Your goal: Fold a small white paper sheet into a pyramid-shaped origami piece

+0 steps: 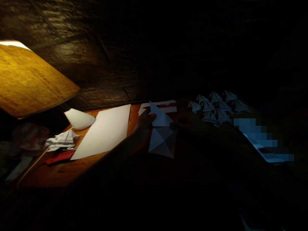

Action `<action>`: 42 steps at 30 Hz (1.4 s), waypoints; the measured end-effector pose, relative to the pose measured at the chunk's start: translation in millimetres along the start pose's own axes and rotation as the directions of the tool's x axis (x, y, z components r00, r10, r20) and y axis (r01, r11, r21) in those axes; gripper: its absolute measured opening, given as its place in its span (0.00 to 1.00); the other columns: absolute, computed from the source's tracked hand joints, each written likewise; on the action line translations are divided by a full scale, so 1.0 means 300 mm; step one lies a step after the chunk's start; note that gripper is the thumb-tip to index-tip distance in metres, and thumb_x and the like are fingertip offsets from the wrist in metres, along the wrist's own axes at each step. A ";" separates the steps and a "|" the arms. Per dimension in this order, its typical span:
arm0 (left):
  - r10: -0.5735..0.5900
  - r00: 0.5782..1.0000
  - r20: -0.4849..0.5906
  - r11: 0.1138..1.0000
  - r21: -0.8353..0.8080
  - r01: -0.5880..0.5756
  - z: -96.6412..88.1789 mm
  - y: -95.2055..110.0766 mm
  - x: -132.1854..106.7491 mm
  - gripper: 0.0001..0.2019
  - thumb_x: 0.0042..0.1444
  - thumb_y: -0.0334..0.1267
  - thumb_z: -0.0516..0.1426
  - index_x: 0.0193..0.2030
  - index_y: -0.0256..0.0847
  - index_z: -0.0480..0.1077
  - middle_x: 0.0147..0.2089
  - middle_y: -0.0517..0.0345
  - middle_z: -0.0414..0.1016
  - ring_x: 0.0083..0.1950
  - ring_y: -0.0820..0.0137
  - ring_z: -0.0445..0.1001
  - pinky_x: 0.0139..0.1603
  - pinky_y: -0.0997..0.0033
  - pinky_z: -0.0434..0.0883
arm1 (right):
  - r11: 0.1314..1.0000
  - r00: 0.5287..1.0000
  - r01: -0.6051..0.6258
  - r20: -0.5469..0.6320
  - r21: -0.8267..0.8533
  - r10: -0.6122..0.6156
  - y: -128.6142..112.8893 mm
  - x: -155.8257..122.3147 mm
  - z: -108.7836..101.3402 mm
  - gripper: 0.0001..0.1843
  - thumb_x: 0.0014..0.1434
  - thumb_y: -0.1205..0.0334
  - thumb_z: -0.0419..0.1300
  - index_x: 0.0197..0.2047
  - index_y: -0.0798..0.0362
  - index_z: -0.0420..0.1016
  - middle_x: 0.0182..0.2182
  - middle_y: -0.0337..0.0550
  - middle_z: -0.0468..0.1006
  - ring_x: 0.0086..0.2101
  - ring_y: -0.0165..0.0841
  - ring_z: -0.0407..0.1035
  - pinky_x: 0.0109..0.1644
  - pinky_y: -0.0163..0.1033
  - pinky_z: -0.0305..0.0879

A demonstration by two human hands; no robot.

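A white sheet of paper (162, 142) with crossing diagonal creases is between my hands. Its upper part stands up as a folded triangle, while the lower part spreads toward me. My left hand (145, 121) is closed on the left edge near the fold, thumb on the paper. On the other side, the fingers of my right hand (184, 123) pinch the right corner of the fold; deep shadow hides most of that hand.
A large blank sheet (103, 131) and a curled paper (79, 119) lie left, near crumpled paper (63, 140) and a red object (59, 157). Several folded paper pieces (220, 107) stand back right, beside a lit phone-like screen (267, 150). A yellow lampshade-like panel (31, 80) hangs upper left.
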State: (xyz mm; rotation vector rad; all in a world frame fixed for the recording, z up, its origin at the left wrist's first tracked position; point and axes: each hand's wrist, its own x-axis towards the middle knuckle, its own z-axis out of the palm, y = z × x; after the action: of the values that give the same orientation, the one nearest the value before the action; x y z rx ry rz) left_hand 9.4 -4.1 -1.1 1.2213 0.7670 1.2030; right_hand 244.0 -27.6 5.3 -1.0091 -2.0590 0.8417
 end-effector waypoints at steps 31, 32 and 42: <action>-0.200 0.975 0.096 0.977 -0.052 0.206 0.006 -0.018 0.007 0.33 0.55 0.69 0.63 0.47 0.38 0.78 0.42 0.48 0.84 0.48 0.54 0.82 0.51 0.55 0.76 | 0.984 0.996 0.061 -0.060 -0.164 -0.072 0.034 -0.008 -0.010 0.15 0.61 0.58 0.67 0.51 0.49 0.76 0.45 0.47 0.83 0.41 0.40 0.76 0.42 0.43 0.70; -0.182 0.979 0.092 0.981 -0.047 0.187 0.005 -0.023 0.007 0.32 0.54 0.67 0.65 0.47 0.38 0.78 0.42 0.48 0.84 0.49 0.53 0.82 0.52 0.54 0.76 | 0.982 0.994 0.049 -0.087 -0.181 -0.066 0.034 -0.005 -0.009 0.13 0.62 0.60 0.65 0.50 0.49 0.76 0.45 0.47 0.83 0.40 0.39 0.76 0.42 0.42 0.70; -0.037 0.995 0.090 0.988 0.150 0.023 -0.006 -0.050 0.007 0.24 0.45 0.34 0.73 0.51 0.38 0.76 0.49 0.50 0.83 0.52 0.56 0.81 0.54 0.54 0.77 | 0.970 0.915 -0.176 -0.391 -0.168 0.098 0.045 0.019 -0.020 0.04 0.59 0.63 0.62 0.37 0.53 0.79 0.34 0.46 0.83 0.33 0.39 0.74 0.38 0.42 0.63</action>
State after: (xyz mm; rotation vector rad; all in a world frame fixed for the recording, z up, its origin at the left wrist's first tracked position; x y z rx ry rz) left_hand 12.1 -0.3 -15.5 1.3738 0.8150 1.0724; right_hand 251.5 -14.9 -0.2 -1.3272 -1.7748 0.4618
